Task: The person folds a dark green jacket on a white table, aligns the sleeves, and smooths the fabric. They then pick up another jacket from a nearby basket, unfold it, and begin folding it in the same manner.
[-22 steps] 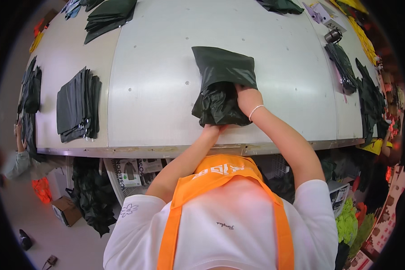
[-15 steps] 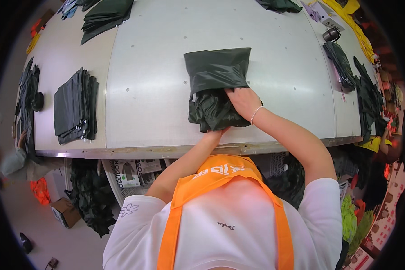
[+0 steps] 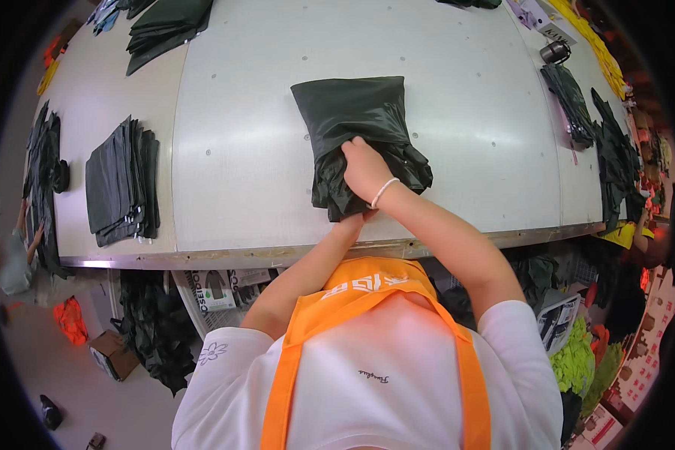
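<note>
A flat, shiny dark green pouch (image 3: 356, 109) lies on the table in front of me, its opening toward me. Crumpled dark green thin material (image 3: 409, 174) bulges out of that opening, partly inside it. My right hand (image 3: 364, 169) rests over the bundle, its fingers closed at the lip of the pouch, with the fingertips partly tucked out of sight. Under the near edge of the bundle is my left hand (image 3: 358, 220); its fingers are hidden beneath the material.
A stack of dark green pouches (image 3: 124, 184) lies to the left, with another pile (image 3: 169, 30) at the far left. Dark green bundles (image 3: 570, 101), a dark cylindrical object (image 3: 555, 52) and a white box (image 3: 551, 22) are on the right. The table's front edge (image 3: 277, 257) runs before me.
My right hand has shifted left, from the right side of the opening to its middle. The pouch has moved slightly left, and loose material now sticks out further on the right.
</note>
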A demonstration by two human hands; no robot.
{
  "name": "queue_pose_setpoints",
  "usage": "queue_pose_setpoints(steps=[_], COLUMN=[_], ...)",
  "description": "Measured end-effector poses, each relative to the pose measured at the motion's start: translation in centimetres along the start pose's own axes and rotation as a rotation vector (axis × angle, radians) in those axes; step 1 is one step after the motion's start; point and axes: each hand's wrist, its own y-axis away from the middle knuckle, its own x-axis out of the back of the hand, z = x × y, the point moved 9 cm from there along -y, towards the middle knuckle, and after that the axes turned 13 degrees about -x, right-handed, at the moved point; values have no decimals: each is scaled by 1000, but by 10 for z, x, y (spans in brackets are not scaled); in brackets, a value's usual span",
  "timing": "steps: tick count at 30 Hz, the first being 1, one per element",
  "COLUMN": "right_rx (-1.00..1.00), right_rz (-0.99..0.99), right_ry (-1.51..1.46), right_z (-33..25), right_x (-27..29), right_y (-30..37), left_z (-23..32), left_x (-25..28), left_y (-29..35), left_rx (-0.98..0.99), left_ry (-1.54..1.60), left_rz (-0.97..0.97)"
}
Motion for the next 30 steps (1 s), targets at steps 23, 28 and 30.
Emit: queue_pose_setpoints(steps=[23,28,30], right_rx=[-180,-180,-202], right_rz=[145,92,28], right_ry=[-42,-111,-161], right_z=[81,87,92], right_x=[-38,-48,-45], right_y=[-73,-104,-103], left_z=[2,-13,-16], left_x=[-8,5,3], left_y=[-6,-15,-9], left_rx=[92,142,165], left_ry=[165,187,136], left_rz=[71,60,14])
